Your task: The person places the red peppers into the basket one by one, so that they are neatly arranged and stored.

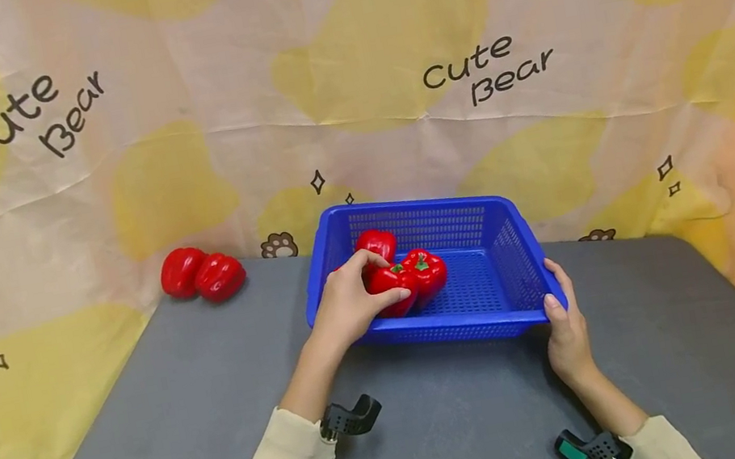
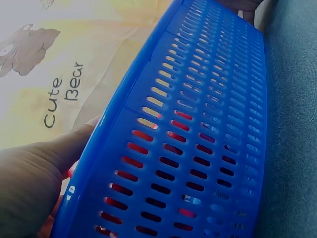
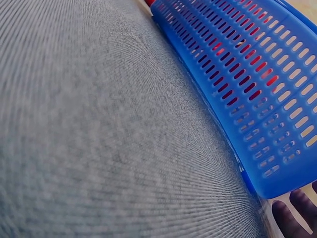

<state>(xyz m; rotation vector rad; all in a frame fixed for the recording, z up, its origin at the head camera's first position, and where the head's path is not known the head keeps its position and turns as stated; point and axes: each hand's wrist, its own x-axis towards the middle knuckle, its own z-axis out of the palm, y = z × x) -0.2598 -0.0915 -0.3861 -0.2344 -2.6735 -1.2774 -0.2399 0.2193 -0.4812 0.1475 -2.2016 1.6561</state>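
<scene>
Peppers: three lie in the blue basket (image 1: 488,241), left fingers (image 1: 373,261) curled round one (image 1: 387,279); right fingers (image 1: 559,294) grasp its rim; two (image 1: 202,275) wait far left on the worktop (image 1: 152,431).

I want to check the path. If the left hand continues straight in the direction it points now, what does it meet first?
The left hand already rests on a red pepper in the blue basket. Going on, it probably meets the neighbouring pepper first; depth is uncertain.

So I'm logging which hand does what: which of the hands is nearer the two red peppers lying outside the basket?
Left. The left hand reaches into the blue basket, on the side toward the two red peppers; the right hand grips the basket's opposite corner.
</scene>
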